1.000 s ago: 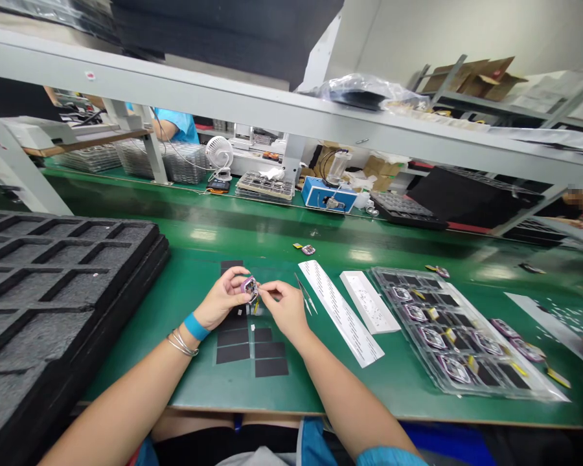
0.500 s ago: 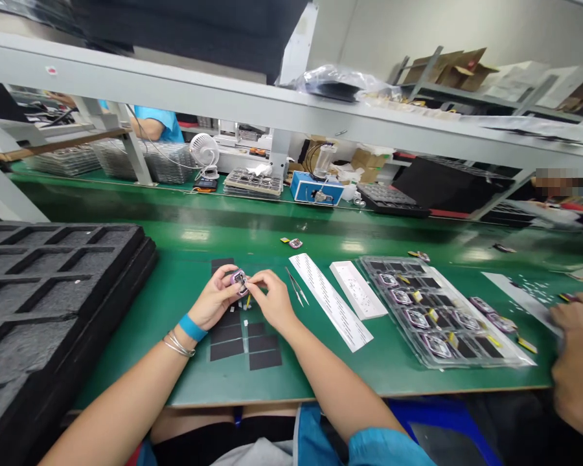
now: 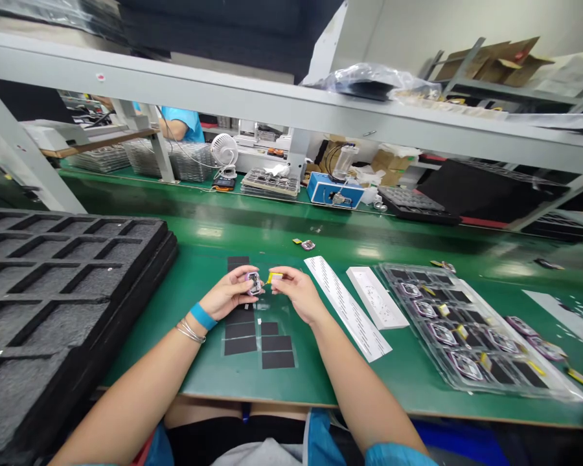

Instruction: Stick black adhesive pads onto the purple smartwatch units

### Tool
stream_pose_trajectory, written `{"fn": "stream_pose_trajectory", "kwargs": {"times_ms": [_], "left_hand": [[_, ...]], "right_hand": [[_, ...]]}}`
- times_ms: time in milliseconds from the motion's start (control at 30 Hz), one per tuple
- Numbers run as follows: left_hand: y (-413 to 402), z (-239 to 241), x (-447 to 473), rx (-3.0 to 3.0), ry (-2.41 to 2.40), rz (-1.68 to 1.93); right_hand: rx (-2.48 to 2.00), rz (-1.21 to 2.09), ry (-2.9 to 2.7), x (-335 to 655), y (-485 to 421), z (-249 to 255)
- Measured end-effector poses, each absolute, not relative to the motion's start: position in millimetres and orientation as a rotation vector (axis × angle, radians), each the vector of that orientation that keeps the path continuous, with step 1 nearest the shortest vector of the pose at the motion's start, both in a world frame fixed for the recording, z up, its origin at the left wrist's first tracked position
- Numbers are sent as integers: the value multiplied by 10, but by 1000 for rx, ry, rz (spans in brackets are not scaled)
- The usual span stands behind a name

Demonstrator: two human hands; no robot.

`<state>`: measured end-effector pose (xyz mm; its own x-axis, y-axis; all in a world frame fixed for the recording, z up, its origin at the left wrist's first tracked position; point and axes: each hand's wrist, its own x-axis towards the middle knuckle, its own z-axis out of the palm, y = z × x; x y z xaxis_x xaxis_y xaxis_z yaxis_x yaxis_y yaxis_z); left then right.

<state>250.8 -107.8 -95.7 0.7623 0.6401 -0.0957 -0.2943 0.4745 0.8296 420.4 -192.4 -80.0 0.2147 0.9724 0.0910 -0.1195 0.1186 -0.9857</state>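
Observation:
My left hand grips a small purple-rimmed device housing with electronics showing inside. Just to its right, my right hand pinches a yellow battery; whether a wire joins it to the housing is too small to tell. Below both hands, black rectangular pads on clear backing lie on the green mat. A long white strip sheet with rows of dark marks lies right of my right hand, beside a white block scattered with tiny pieces.
A clear plastic tray of housings, yellow batteries and black pads stands at right. Thick black foam trays are stacked at left. One housing with a battery lies farther back. A shelf beam crosses above the bench.
My right hand has moved from the housing's face to its right and now holds the yellow battery up. The view has turned left; the neighbour's hand at right is out of view.

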Motion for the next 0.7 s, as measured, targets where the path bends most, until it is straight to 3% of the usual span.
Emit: {"fn": "stream_pose_trajectory", "kwargs": {"times_ms": [367,600,700], "left_hand": [[-1186,-972,2614,991,524,415],[-1205,-1006,2660,951,662,460],[-1215,-1021,2655,876,637,441]], "right_hand": [[-1319,441,-1532,4111,-1950,-877],[-1493,510,-1307,4189,-1910,-875],[-1720,568,-1551,4247,-2096,-851]]}}
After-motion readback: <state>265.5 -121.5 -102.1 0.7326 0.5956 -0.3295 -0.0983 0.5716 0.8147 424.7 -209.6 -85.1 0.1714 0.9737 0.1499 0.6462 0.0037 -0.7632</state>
